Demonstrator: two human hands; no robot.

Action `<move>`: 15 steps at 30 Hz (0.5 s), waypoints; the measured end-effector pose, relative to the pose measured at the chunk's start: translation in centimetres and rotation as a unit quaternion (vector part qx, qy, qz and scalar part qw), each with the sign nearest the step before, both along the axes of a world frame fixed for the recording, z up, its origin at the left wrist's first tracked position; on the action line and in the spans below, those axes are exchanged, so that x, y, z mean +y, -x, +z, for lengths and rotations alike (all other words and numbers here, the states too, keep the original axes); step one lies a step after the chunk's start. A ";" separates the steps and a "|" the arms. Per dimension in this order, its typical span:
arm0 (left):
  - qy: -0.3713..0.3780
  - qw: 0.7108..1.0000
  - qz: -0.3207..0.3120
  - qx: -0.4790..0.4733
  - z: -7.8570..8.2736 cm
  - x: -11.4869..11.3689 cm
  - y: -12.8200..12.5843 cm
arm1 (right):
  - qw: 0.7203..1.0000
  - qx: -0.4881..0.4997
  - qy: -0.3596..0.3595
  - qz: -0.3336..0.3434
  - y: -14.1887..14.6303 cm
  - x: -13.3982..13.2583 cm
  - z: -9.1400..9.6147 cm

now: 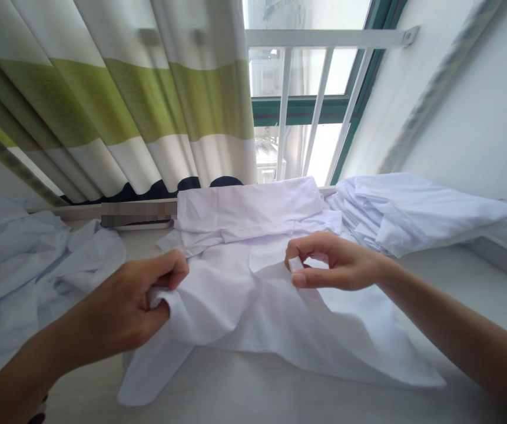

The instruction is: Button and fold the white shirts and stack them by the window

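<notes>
A white shirt (235, 282) lies partly folded on the pale table (279, 394) in front of me, its upper part doubled over toward the window. My left hand (133, 306) is closed in a fist on a bunched fold at the shirt's left side. My right hand (328, 262) pinches a raised edge of the same shirt near its middle, thumb against forefinger. The cloth between the two hands is lifted and creased, and a loose flap hangs toward the table's near edge.
A crumpled heap of pale garments (27, 277) lies at the left. A stack of folded white garments (407, 212) sits at the right by the wall. Behind are a green-striped curtain (138, 106) and a barred window (315, 106).
</notes>
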State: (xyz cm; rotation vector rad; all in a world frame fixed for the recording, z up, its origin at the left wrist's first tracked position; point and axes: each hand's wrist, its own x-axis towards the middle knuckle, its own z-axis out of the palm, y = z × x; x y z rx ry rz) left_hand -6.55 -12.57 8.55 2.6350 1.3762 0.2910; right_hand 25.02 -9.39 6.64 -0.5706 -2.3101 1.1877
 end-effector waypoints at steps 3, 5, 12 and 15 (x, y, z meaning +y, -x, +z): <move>0.048 0.997 -0.040 0.043 -0.4 0.5 0.1 | 1.000 -0.026 -0.004 -0.010 -0.1 0.4 -0.3; 0.068 0.995 -0.066 0.040 -0.4 0.8 0.1 | 0.999 -0.033 -0.003 -0.016 -0.1 0.6 -0.5; 0.085 0.989 -0.119 -0.010 -0.2 0.8 -0.2 | 0.999 -0.033 0.014 -0.014 -0.3 1.0 -0.7; 0.093 0.993 -0.072 0.023 -0.5 0.8 -0.3 | 0.999 -0.036 0.016 -0.005 -0.3 1.1 -0.7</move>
